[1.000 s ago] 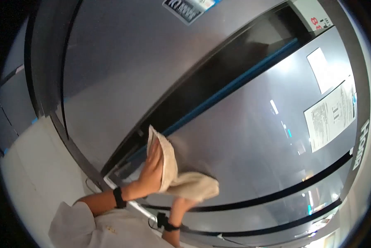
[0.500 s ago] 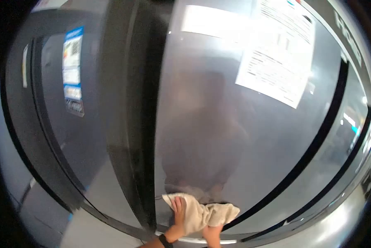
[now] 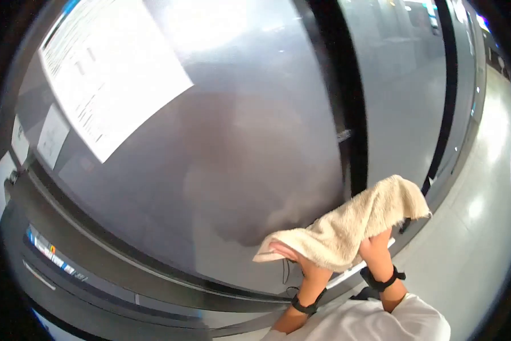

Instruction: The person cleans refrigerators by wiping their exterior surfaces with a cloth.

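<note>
A beige, fluffy cloth (image 3: 352, 227) stretches between my two hands in front of the glossy grey panel (image 3: 255, 142). My left hand (image 3: 306, 267) holds its left end, with a few fingers showing at the folded edge. At the right part of the cloth is my right hand (image 3: 376, 250), its fingers hidden behind the fabric. Both wrists wear black bands. Whether the cloth touches the panel cannot be made out.
A large printed sheet (image 3: 113, 79) is on the panel at upper left, with a smaller paper (image 3: 53, 136) beside it. Black vertical strips (image 3: 352, 113) divide the glossy panels. Shiny floor (image 3: 466, 227) runs along the right. Thin dark cables hang near my left wrist.
The view has swung and tilted, so the printed sheet now lies at upper left. My hands and the cloth appear farther right, and the cloth is more spread out.
</note>
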